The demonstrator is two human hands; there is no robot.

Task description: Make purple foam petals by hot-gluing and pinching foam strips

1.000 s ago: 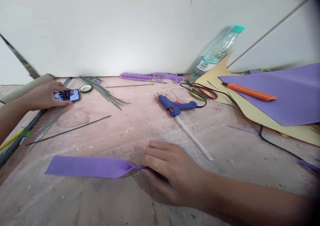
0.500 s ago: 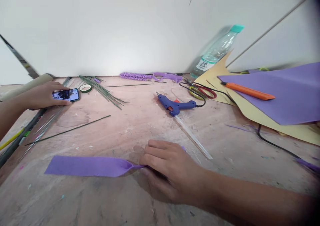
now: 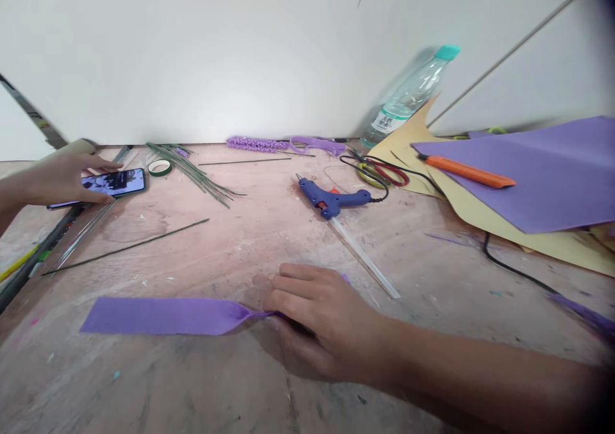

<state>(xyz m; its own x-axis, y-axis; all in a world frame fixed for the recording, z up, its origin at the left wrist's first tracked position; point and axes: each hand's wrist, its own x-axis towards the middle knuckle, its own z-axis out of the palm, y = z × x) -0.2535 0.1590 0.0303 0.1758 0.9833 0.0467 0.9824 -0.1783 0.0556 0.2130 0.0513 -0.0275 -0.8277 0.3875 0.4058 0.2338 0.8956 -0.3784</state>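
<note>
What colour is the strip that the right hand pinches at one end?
Purple; the strip shows best in the head view, pinched by the right hand.

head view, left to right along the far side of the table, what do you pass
phone → green tape roll → purple beaded sprig → blue glue gun → orange cutter

Blue glue gun (image 3: 331,200) at ctr w/ clear stick. Water bottle (image 3: 408,97) leaning on wall, red scissors (image 3: 393,175) nr it. Orange cutter (image 3: 464,171) atop purple sheet (image 3: 538,177); green tape roll (image 3: 159,167) by floral wires (image 3: 196,175).
</note>
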